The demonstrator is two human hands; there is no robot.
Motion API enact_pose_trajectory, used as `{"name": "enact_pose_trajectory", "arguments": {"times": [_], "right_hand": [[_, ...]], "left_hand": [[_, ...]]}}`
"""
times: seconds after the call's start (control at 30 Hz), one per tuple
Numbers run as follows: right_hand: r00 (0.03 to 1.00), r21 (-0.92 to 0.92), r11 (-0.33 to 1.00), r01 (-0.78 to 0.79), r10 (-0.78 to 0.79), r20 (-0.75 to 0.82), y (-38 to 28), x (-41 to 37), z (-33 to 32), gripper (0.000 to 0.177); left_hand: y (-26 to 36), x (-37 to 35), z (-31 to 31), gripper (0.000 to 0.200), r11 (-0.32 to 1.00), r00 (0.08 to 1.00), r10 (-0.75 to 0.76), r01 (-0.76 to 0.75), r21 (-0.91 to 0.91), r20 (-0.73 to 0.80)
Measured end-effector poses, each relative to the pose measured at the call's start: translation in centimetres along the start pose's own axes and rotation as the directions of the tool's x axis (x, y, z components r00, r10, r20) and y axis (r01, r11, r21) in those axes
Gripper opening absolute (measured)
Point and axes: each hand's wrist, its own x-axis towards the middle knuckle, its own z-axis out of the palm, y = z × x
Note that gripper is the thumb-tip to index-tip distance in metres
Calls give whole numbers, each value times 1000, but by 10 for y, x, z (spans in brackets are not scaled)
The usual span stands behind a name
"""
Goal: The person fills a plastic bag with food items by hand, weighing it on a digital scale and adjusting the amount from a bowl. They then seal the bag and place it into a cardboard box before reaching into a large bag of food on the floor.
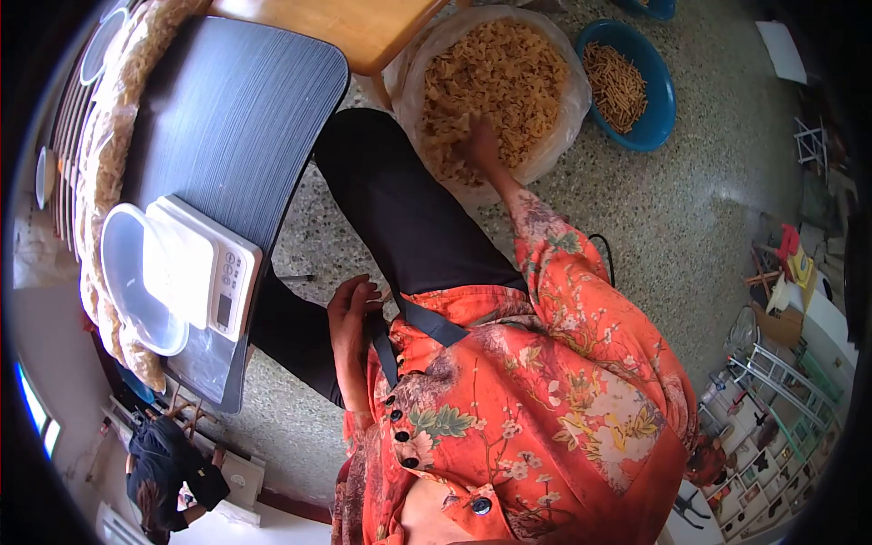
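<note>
My right hand [481, 143] reaches into a clear plastic bag [574, 113] full of golden, bow-tie-shaped fried snacks [500, 68]. Its fingers are bent in among the pieces and seem closed on some of them; the fingertips are partly hidden. My left hand [350, 309] rests over my lap beside a dark strap [427, 320], fingers loosely bent and apart, holding nothing. On the dark table [241, 109] to my left stands a white digital kitchen scale [222, 295]. A clear plastic tub [136, 272] sits against the scale's left side, tilted.
A blue basin [656, 100] of stick-shaped snacks [616, 86] stands right of the bag. Long packed bags of snacks [100, 191] line the table's far left edge. A wooden stool [354, 27] is ahead. Another person [168, 463] is at lower left; a metal ladder [786, 386] lies right.
</note>
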Motion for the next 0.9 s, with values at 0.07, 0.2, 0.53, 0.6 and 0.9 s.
{"name": "enact_pose_trajectory", "arguments": {"times": [0.07, 0.2, 0.53, 0.6, 0.9], "right_hand": [[1000, -22, 1000, -20, 20, -18, 7, 6, -11, 66], [995, 175, 980, -96, 90, 43, 9, 17, -41, 67], [908, 786, 466, -407, 302, 291, 3, 34, -102, 53], [913, 765, 508, -397, 299, 276, 1, 38, -107, 51], [880, 596, 648, -474, 355, 315, -7, 37, -122, 72]], "left_hand": [[-2, 2, -2, 36, 1000, 1000, 12, -12, -2, 4], [-4, 6, -6, 35, 1000, 999, 27, -28, 11, 36], [-12, 11, -11, 36, 997, 994, 80, -78, -26, 68], [-17, 16, -14, 36, 996, 993, 85, -81, -44, 78], [-21, 22, -17, 36, 993, 989, 113, -109, -52, 99]]}}
